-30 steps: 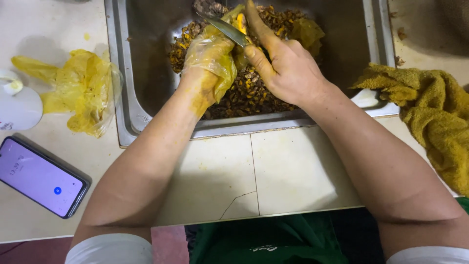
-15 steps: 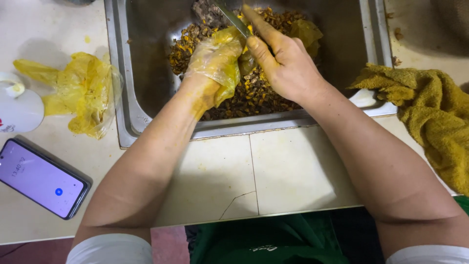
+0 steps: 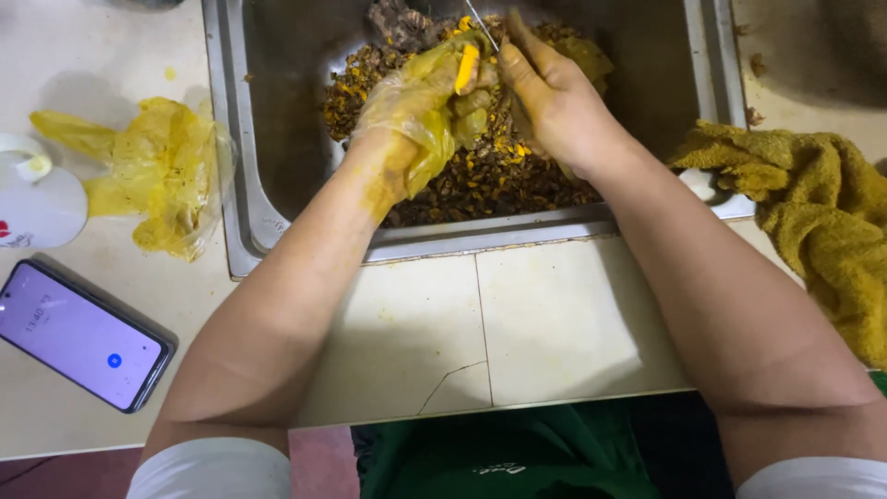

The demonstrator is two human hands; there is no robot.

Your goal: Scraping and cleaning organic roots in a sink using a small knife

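We work over the sink [image 3: 231, 139]. Our left hand [image 3: 420, 102], in a stained thin glove, closes around a small yellow root piece [image 3: 467, 66]; our right hand [image 3: 554, 102] grips a knife [image 3: 480, 23], the blade at the root's top. Both sit above the heap of brown peelings [image 3: 480, 176]. We judge short, shallow strokes away from the gloved fingers best. Sink walls hem both sides; the phone [image 3: 78, 333], yellow bag [image 3: 157, 171] and towel [image 3: 813, 212] lie well apart.
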